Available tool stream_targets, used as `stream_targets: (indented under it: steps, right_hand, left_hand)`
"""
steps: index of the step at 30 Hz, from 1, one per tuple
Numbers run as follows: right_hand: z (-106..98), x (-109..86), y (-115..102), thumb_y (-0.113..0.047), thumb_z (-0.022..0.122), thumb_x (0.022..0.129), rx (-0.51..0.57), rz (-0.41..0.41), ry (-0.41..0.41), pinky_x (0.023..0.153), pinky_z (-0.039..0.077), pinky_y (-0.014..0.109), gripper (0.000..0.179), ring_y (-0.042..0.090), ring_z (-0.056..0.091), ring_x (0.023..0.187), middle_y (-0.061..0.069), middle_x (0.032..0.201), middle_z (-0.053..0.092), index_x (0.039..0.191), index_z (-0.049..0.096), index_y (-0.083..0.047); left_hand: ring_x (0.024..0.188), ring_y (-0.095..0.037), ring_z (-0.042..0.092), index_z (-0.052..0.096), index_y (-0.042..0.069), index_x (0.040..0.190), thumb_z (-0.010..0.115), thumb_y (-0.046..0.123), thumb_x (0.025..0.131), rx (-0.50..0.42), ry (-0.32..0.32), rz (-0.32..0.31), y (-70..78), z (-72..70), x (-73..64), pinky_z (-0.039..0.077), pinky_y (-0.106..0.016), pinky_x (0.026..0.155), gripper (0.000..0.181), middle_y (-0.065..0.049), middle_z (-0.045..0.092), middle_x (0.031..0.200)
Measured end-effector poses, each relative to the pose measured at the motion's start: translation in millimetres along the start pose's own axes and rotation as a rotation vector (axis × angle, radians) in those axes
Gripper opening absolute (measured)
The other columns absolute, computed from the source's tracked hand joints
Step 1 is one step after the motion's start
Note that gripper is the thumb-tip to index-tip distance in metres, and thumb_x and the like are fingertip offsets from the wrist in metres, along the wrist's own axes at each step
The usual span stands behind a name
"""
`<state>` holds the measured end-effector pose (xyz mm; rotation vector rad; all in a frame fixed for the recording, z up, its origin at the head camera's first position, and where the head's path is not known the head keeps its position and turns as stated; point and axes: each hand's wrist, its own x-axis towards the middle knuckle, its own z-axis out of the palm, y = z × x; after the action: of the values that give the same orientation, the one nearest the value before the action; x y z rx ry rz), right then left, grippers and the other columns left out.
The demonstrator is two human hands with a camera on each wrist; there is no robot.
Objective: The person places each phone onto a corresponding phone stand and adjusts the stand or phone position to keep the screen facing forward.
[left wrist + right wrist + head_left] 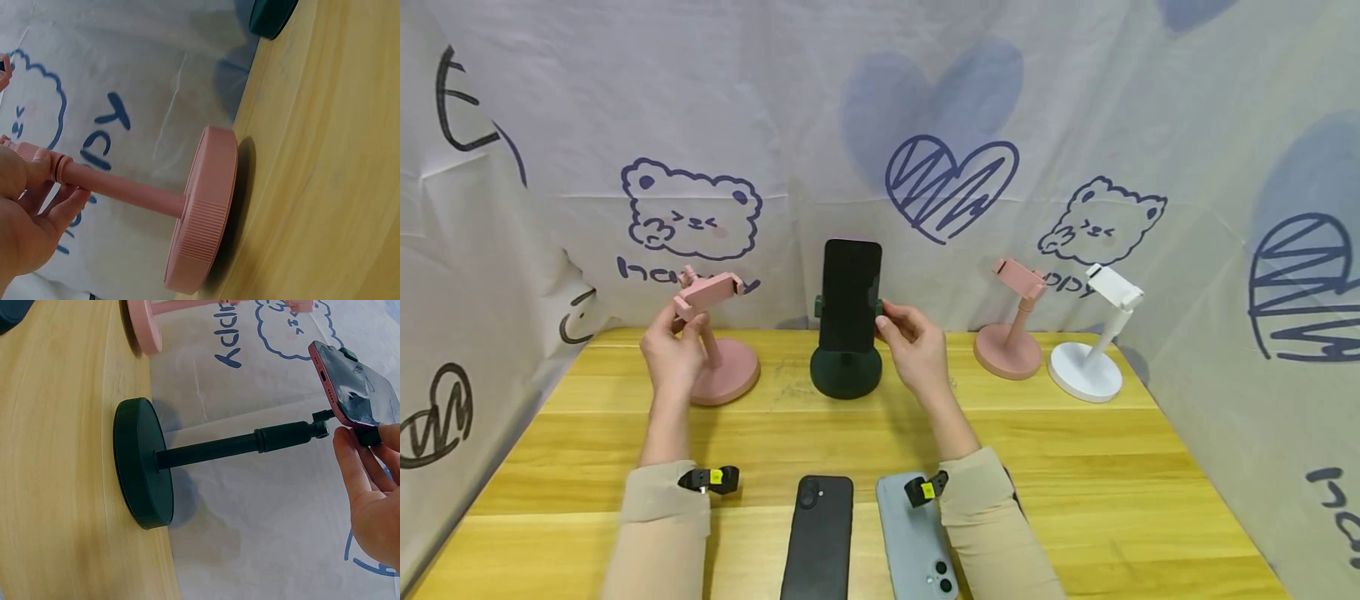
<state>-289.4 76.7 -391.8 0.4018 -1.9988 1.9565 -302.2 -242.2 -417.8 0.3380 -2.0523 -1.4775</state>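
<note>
Fingers (351, 469) of the right hand (921, 350) pinch the side clamp (878, 309) of the green stand (846, 379), right beside the edge of an upright phone (850, 296); the grip seems chosen to steady or adjust the holder without covering the dark screen, which faces the person. Left of the green stand, the left hand (676, 354) has its fingers curled round the upper stem of a pink stand (131, 190), just under its tilted holder, probably because the narrow post is easiest to grasp; whether its base sits fully on the worktop (1075, 467) is hard to tell. The upright phone is mounted above the green stand's base, whose broad round foot likely gives it balance. Right of the green stand are another pink stand (1010, 350) and, beyond it, a white stand (1086, 379), both with vacant holders. In front of the green stand, a black phone (820, 529) and a pale blue phone (906, 517) lie back up, apparently for easy reach. Behind the green stand hangs a printed cloth (820, 83).
</note>
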Motion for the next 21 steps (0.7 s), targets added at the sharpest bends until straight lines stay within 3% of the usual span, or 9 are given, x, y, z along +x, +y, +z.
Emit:
stream_targets:
  steps: [8, 17, 21]
  right_hand:
    - [0.0, -0.2, 0.2, -0.004, 0.067, 0.101, 0.007, -0.007, -0.004, 0.092, 0.061, 0.046, 0.026, 0.031, 0.073, 0.103, 0.022, 0.126, 0.070, 0.124, 0.070, 0.007]
    - [0.1, -0.2, 0.2, -0.003, 0.067, 0.101, -0.002, -0.016, -0.003, 0.091, 0.061, 0.044, 0.025, 0.027, 0.073, 0.102, 0.022, 0.126, 0.070, 0.123, 0.069, 0.008]
    - [0.4, -0.5, 0.1, -0.003, 0.067, 0.101, 0.002, -0.015, -0.003, 0.089, 0.062, 0.038, 0.025, 0.026, 0.074, 0.101, 0.022, 0.126, 0.070, 0.123, 0.070, 0.008]
  left_hand:
    - [0.121, -0.040, 0.064, 0.068, -0.003, 0.127, 0.068, 0.004, 0.101, -0.014, -0.119, 0.077, 4.3, 17.8, -7.4, 0.053, -0.054, 0.104, 0.028, -0.026, 0.068, 0.129]
    - [0.123, -0.043, 0.063, 0.067, -0.004, 0.128, 0.068, 0.004, 0.100, -0.023, -0.235, 0.149, 8.7, 33.9, -15.3, 0.052, -0.053, 0.106, 0.030, -0.026, 0.067, 0.131]
    - [0.122, -0.045, 0.064, 0.068, -0.005, 0.127, 0.068, 0.002, 0.099, -0.005, -0.274, 0.196, 8.0, 36.6, -16.7, 0.052, -0.055, 0.106, 0.028, -0.027, 0.068, 0.128]
